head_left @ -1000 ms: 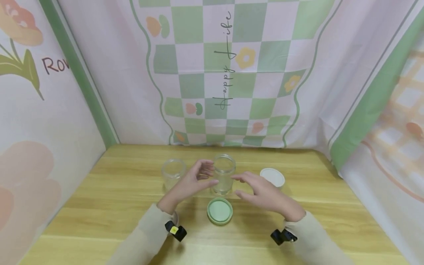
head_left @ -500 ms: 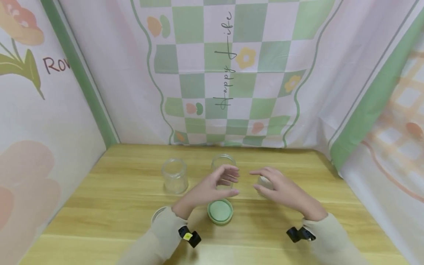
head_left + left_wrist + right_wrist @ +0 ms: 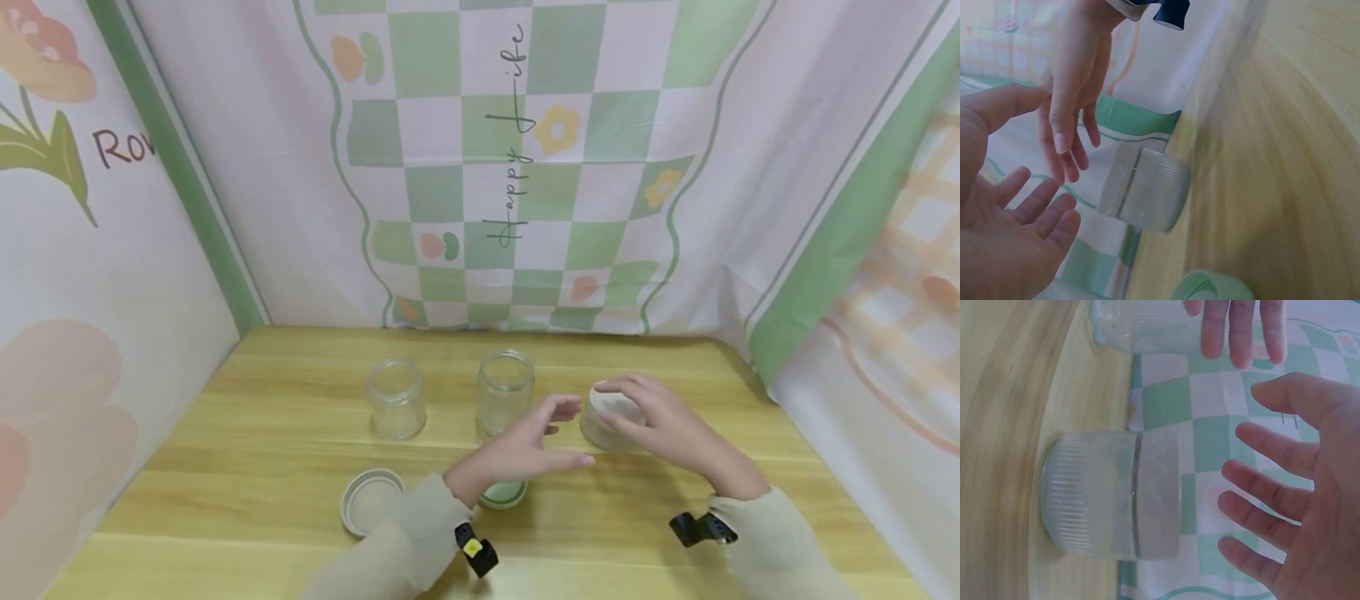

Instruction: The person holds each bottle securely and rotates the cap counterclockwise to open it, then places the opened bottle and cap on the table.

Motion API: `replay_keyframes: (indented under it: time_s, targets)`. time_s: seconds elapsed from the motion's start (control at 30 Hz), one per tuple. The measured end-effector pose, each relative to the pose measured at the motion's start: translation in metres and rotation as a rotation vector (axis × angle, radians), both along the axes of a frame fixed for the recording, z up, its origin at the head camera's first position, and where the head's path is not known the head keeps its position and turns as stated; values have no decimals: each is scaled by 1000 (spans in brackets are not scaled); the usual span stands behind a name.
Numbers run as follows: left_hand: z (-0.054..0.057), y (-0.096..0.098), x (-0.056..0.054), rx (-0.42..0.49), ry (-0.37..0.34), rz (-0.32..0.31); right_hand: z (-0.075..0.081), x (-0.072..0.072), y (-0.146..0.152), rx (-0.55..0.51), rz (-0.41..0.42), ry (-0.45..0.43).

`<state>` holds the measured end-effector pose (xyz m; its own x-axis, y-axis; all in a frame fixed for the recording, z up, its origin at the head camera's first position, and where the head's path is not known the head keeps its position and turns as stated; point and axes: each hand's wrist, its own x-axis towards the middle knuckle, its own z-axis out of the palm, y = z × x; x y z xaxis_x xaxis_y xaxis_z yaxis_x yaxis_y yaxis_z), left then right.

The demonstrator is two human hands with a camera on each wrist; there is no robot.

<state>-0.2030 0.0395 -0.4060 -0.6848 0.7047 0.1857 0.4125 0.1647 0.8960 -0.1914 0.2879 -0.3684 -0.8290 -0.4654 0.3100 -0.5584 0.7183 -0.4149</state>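
A ribbed clear glass jar with a white lid (image 3: 1100, 494) stands upright on the table at the right. My right hand (image 3: 660, 421) hovers above it, fingers spread and apart from the lid in the right wrist view. To the left of that jar, my left hand (image 3: 525, 446) is in the air with its palm turned toward the right hand and nothing in it. Beneath the left hand a green lid (image 3: 504, 493) lies on the table, partly hidden by the wrist. Behind the hand rises a taller lidless glass jar (image 3: 507, 379).
Another lidless glass jar (image 3: 396, 400) stands at the left on the wooden table (image 3: 285, 433). In front of it lies a pale lid (image 3: 369, 503), its edge overlapped by the left sleeve. A patterned curtain (image 3: 427, 200) hangs behind the table's back edge.
Both hands have moved to the right, away from the tall middle jar and toward the white-lidded jar. The left forearm has uncovered the left jar and most of the pale lid.
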Motion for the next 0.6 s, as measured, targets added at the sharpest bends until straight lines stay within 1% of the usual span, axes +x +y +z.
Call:
replay_keyframes:
  time_s: [0.17, 0.33, 0.43, 0.6]
  targets:
    - [-14, 16, -6, -11, -19, 43, -3, -3, 2, 20, -50, 12]
    - [-22, 32, -10, -26, -57, 114, -6, -7, 4, 61, -108, 44]
    - [-28, 45, -13, -18, -94, 184, -8, -11, 5, 82, -156, 46]
    - [-43, 63, -18, 20, -206, 329, -11, -15, 6, 87, -204, 13]
